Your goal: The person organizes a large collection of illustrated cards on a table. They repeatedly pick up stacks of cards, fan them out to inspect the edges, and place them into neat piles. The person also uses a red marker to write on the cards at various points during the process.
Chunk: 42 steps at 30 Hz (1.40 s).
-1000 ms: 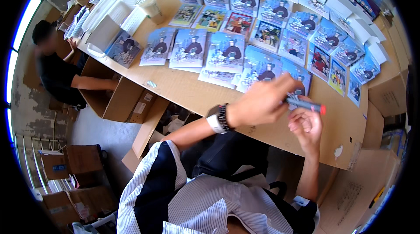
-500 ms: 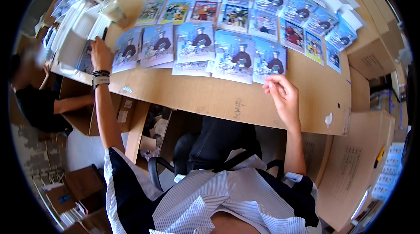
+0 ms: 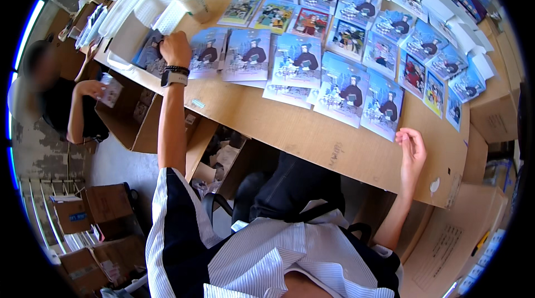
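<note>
My left hand (image 3: 175, 49) is at the far left of the table, its fingers curled down beside a white plastic basket (image 3: 119, 53). Next to its knuckles, a blue picture packet (image 3: 151, 57) shows in the basket. What the curled fingertips grip is hidden. My right hand (image 3: 411, 149) rests near the table's front edge, fingers loosely bent and nothing in them. Just beyond its fingertips lies the rightmost blue picture booklet (image 3: 383, 107) of the front row. Further blue booklets (image 3: 298, 59) overlap along that row, each printed with a figure in dark clothes.
A lidded drink cup with a straw (image 3: 190, 0) stands behind the basket. More rows of blue booklets and colourful picture cards (image 3: 346, 36) fill the table's far side. On the left, another person's hand (image 3: 91, 89) holds a small packet (image 3: 111, 91) over an open cardboard box (image 3: 131, 122).
The view has turned left, so the table appears shifted right. My left hand has curled down more closely by the basket. The other person's hand now holds up a small packet.
</note>
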{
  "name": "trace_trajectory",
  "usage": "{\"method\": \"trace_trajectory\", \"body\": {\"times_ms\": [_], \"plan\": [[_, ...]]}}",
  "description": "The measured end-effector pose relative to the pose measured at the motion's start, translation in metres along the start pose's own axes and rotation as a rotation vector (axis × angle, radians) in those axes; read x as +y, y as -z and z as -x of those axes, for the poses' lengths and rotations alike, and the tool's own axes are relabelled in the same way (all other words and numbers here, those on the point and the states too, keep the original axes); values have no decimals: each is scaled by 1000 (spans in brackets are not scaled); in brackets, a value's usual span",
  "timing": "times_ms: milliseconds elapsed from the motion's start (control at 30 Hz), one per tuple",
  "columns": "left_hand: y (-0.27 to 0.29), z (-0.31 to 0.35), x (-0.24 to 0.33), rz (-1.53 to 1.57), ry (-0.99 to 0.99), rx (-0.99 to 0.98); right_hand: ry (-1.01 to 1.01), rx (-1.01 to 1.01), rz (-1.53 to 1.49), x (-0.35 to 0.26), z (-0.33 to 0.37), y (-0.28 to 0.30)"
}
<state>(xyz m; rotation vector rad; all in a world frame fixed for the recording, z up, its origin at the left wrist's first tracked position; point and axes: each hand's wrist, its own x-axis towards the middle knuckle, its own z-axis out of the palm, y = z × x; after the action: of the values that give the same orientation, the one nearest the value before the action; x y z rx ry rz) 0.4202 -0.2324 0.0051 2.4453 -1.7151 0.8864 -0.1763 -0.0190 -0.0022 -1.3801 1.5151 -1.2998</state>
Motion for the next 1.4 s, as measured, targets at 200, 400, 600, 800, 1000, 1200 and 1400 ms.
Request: {"method": "trace_trajectory", "body": {"times_ms": [200, 400, 600, 800, 1000, 1200, 1400], "plan": [[108, 63, 88, 819, -427, 67, -104, 112, 216, 16, -13, 0], [206, 172, 227, 1399, -885, -198, -181, 33, 100, 19, -41, -3], [204, 195, 269, 1098, -808, -129, -311, -11, -8, -9, -54, -18], [196, 188, 268, 1160, -833, -93, -334, -2, -254, 15, -68, -22], [195, 184, 268, 1179, -827, -86, -369, -88, -257, 40, -86, -19], [191, 181, 267, 1184, -801, -95, -231, -80, -298, 48, -75, -30], [191, 186, 267, 1163, -823, -77, -212, 102, -443, 35, -33, 25]]}}
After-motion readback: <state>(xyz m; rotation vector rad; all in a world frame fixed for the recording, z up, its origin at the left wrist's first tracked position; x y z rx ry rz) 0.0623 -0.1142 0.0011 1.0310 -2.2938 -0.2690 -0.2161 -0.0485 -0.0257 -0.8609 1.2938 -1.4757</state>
